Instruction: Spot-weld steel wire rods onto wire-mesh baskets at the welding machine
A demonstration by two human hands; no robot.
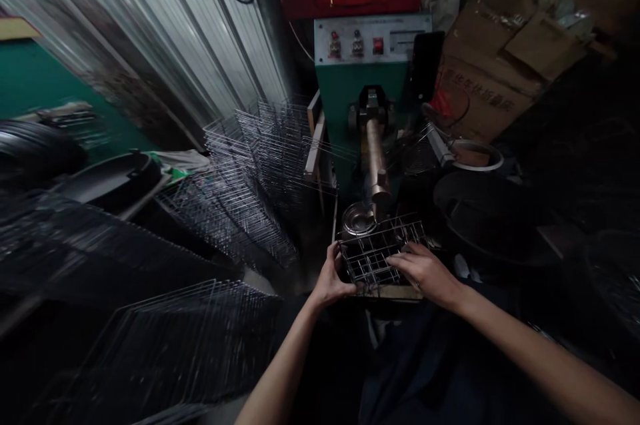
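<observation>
Dim workshop, corrugated metal wall [165,38], cardboard boxes [500,58]

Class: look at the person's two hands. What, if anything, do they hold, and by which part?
Both hold a wire grid basket: the left hand grips its left edge, the right hand lies on its right side.
</observation>
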